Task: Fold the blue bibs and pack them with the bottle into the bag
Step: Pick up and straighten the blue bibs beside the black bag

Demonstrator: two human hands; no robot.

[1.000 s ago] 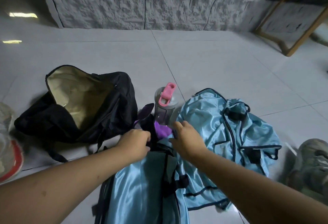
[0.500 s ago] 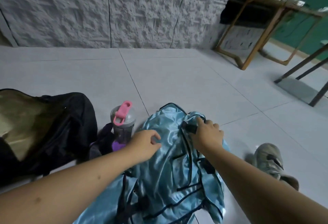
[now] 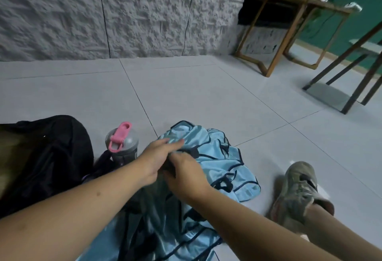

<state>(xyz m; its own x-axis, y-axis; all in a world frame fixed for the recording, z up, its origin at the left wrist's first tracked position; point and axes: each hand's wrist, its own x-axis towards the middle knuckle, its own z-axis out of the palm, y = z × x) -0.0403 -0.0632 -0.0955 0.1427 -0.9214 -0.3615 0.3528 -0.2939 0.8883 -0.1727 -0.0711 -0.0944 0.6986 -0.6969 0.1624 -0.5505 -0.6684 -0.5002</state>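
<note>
On the floor beside the bottle [image 3: 122,144], both hands are into the blue bibs [image 3: 219,163]: left hand [image 3: 159,157] fingers straight, pressing; right hand [image 3: 184,176] curled, apparently pinching. Slick, floppy cloth — grab the dark trim.

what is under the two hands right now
Crumpled blue bibs with dark trim lie heaped on the floor; left hand and right hand cover the middle.

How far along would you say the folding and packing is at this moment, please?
Nothing looks packed yet. The blue bibs lie crumpled on the tiled floor, unfolded. Both hands are on the pile: the left hand lies over its top, the right hand is beside it. The pink-lidded bottle stands outside the black bag. Folding and packing are left.
</note>
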